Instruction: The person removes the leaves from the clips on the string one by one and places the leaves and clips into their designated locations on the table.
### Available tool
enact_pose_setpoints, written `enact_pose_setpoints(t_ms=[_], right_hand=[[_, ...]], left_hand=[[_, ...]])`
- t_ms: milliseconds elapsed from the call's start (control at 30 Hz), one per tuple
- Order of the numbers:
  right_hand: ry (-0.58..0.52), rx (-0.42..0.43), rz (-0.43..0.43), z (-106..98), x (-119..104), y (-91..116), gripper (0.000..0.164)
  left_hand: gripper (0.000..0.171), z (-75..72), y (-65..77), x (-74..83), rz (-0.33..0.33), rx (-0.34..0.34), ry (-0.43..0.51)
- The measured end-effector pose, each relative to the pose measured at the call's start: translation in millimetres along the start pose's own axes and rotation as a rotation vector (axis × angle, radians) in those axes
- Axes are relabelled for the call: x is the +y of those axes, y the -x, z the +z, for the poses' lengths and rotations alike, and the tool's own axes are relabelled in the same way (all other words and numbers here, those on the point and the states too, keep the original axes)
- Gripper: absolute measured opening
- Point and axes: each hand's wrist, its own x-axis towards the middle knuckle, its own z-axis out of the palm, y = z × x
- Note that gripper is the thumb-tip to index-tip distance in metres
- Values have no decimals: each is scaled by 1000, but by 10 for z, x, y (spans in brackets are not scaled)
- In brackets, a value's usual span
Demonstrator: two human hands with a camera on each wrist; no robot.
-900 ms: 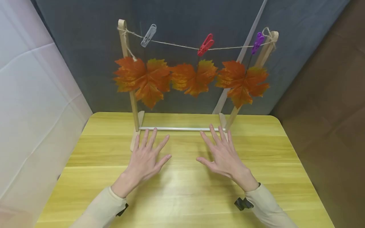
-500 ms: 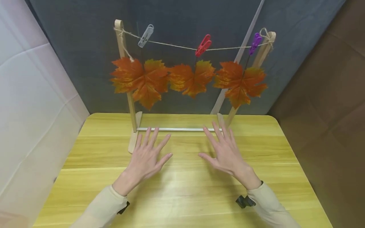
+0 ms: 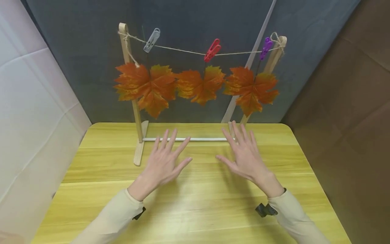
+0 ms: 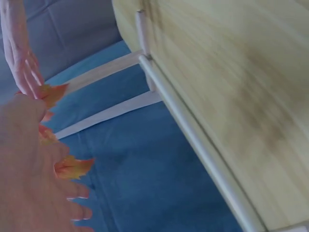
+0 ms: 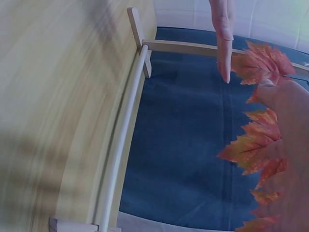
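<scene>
My left grip [image 3: 163, 162] and right grip [image 3: 246, 157] were both spread, fingers straight and fanned, thumbs pointing in toward each other, with nothing in either. I held them above the tabletop [image 3: 198, 217], a broad gap between the thumbs, before a wooden stand [image 3: 137, 117]. From the head view my fingertips overlapped its white rod [image 3: 204, 139], but both wrist views showed my hands apart from it. The middle of the rod lay uncovered between them. My right fingers hid part of the stand's right foot; the left foot [image 3: 138, 156] stuck out toward me, just beside my left hand.

The stand stood near the far edge, with a strip of wood behind the rod and wider margins out to the rounded corners. Bare wood also ran back between my sleeves.

Twine [image 3: 182, 51] sagged slightly between the post tops. On it sat a grey clothespin [image 3: 151, 40], a red clothespin [image 3: 212, 50] and a purple clothespin [image 3: 266, 48], the last close to the right post. Beneath them hung the left maple leaf [image 3: 152, 88], middle maple leaf [image 3: 201, 87] and right maple leaf [image 3: 253, 89], jagged edges nearly meeting, all higher than the rod. The outer two overlapped the posts in my view.
</scene>
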Motion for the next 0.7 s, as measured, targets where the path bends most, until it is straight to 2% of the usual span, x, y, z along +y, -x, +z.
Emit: enact_pose_setpoints(t_ms=[133,400,700], right_hand=[[-16,55,20,-49,24,9,87],[-18,179,36,-119,88,7,84],[-18,336,-18,-277,164,-47,83]], left_hand=[[68,-59,-103,62,3,-11,12],[66,-139,-283,185,33,21,28],[74,-245,-465,330,42,-23,50]])
